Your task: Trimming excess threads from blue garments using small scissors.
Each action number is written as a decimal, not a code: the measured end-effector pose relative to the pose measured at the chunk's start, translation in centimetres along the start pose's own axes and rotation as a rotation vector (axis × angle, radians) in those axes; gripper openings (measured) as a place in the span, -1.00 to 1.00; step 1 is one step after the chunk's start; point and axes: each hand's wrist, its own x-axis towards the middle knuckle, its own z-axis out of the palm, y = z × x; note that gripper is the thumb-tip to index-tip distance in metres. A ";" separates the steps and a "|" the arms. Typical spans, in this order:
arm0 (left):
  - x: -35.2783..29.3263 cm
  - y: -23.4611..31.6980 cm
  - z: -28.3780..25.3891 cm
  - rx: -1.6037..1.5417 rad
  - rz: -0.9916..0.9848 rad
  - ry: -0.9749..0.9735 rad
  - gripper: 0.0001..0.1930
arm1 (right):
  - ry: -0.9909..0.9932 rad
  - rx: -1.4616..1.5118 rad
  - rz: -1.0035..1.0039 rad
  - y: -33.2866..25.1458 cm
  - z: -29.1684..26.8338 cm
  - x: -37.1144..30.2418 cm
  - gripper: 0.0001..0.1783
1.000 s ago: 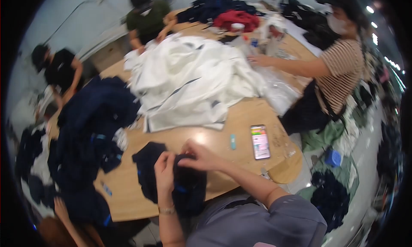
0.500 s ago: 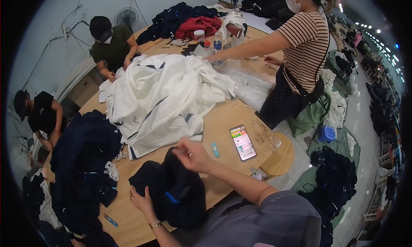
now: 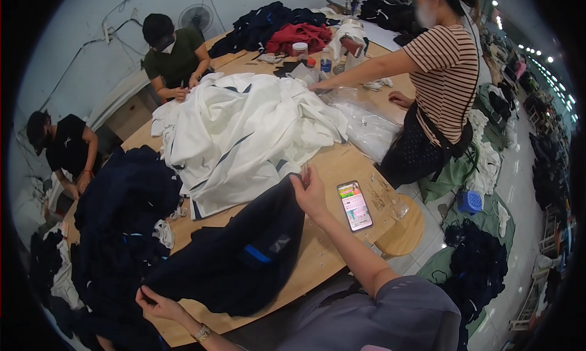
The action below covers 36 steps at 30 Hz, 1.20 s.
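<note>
Navy garment point(image 3: 238, 253): stretched out, left of the phone point(image 3: 354, 206).
Left hand point(image 3: 162, 307): pinches the end farther from the phone.
Right hand point(image 3: 312, 195): pinches the edge nearer it.
Both hands: step seems holding cloth open; next move calls for steady pinches.

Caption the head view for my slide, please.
Left hand and right hand hold a navy garment spread between them, near heaped white fabric and a phone.

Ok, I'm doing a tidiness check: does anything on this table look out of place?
Perhaps the phone: face up, lit, right of the right hand, an odd gadget near the white cloth pile.
</note>
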 end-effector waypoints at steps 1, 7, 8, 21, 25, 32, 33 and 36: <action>-0.1 1.4 -0.7 0.008 -0.001 0.006 -0.81 | -0.004 -0.061 -0.007 0.3 0.1 -0.1 -0.72; -5.1 0.8 -1.3 -0.074 -0.260 -0.657 -0.81 | -0.130 -0.138 -0.194 -0.6 4.1 -4.7 -0.74; -6.4 0.8 -0.3 -0.130 -0.327 -0.782 -0.81 | -0.226 -0.040 -0.142 -1.2 5.2 -6.2 -0.74; -16.7 -3.8 5.1 0.400 0.210 -0.680 -0.75 | -2.300 0.686 -0.161 -16.5 7.1 -27.3 -0.49; -16.4 -3.3 4.4 0.388 0.181 -0.672 -0.77 | -2.330 0.931 0.222 -19.7 5.8 -25.2 -0.43; -16.7 -3.3 4.6 0.400 0.174 -0.674 -0.78 | -2.294 0.752 0.096 -14.8 8.3 -27.9 -0.49; -16.7 -3.3 4.6 0.404 0.175 -0.676 -0.78 | -2.284 0.733 0.125 -14.9 8.0 -27.8 -0.49; -16.6 -3.2 4.8 0.403 0.185 -0.673 -0.78 | -2.259 0.677 0.213 -15.2 7.1 -27.6 -0.46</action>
